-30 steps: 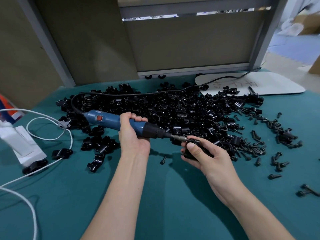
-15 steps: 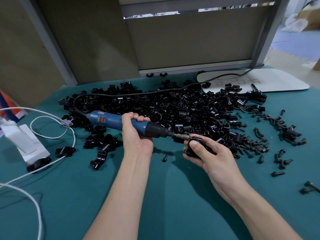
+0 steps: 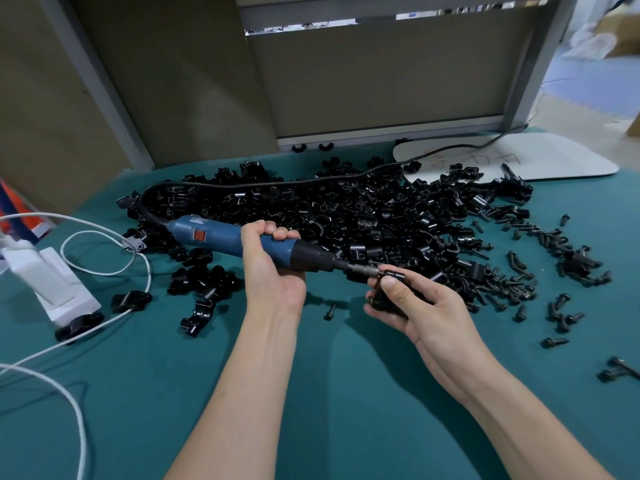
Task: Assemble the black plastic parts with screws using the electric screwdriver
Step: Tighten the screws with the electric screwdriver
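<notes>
The left hand (image 3: 273,271) grips the blue, black-nosed electric screwdriver (image 3: 242,242) lying level. Its bit meets the glossy black plastic part (image 3: 388,289) pinched in the right hand (image 3: 422,306).

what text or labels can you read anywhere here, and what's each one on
Nothing here can be quoted with confidence.
White board: faint handwritten strokes, too blurred to read.
Electric screwdriver: small pale label near the cord end, too small to read; the red switch shows no legible mark.
Orange and white pack at the left edge: no legible print.
</notes>
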Demonstrator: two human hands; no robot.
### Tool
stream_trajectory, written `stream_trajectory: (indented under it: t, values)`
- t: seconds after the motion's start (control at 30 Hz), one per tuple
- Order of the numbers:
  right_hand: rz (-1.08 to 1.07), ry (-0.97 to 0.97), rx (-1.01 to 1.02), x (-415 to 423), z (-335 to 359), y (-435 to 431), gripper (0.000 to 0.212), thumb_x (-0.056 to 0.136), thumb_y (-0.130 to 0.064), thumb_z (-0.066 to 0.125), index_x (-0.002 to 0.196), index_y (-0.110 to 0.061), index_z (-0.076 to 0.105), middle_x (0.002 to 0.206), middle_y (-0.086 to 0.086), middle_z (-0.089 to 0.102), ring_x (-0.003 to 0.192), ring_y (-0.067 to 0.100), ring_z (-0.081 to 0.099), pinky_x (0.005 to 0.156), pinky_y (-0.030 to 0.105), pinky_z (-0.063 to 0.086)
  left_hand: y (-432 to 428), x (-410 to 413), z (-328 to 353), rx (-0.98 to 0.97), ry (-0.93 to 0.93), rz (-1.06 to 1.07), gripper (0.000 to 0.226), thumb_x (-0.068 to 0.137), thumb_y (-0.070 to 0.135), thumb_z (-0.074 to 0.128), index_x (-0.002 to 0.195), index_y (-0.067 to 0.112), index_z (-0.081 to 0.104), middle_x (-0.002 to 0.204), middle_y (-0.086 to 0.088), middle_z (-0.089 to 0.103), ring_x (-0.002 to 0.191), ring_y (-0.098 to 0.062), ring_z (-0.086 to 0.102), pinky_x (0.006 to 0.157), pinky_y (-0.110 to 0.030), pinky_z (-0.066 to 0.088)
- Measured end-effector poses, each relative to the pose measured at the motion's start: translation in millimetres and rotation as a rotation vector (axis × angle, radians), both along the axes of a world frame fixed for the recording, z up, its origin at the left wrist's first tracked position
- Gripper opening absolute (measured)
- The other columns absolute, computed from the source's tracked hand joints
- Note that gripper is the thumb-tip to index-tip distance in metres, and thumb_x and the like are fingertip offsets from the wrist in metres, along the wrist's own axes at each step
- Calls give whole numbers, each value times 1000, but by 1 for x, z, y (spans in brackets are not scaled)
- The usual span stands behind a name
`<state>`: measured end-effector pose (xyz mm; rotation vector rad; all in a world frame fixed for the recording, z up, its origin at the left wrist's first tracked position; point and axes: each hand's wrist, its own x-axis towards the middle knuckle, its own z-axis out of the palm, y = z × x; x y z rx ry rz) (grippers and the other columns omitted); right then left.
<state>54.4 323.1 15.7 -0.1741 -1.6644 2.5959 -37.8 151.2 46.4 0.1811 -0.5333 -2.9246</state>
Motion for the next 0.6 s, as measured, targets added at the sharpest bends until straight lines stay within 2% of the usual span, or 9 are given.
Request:
stream_trajectory:
  t: [0.2, 0.6]
  values:
    - [39, -2, -68, -2, -1, 1, 27, 84, -25, 72, 105, -10, 81, 108, 17, 75, 96, 26, 72, 85, 37, 62, 0, -2, 3, -39, 50, -20, 39, 89, 9, 58, 51, 18, 60, 57, 7, 52, 48, -8, 55, 57, -22, 54]
    - [19, 11, -48, -1, -2, 0, 25, 83, -23, 73, 103, -11, 81, 105, 16, 76, 95, 25, 73, 84, 36, 62, -1, -1, -1, -15, 54, -24, 40, 89, 8, 58, 50, 18, 61, 58, 7, 52, 48, -7, 54, 58, -22, 54]
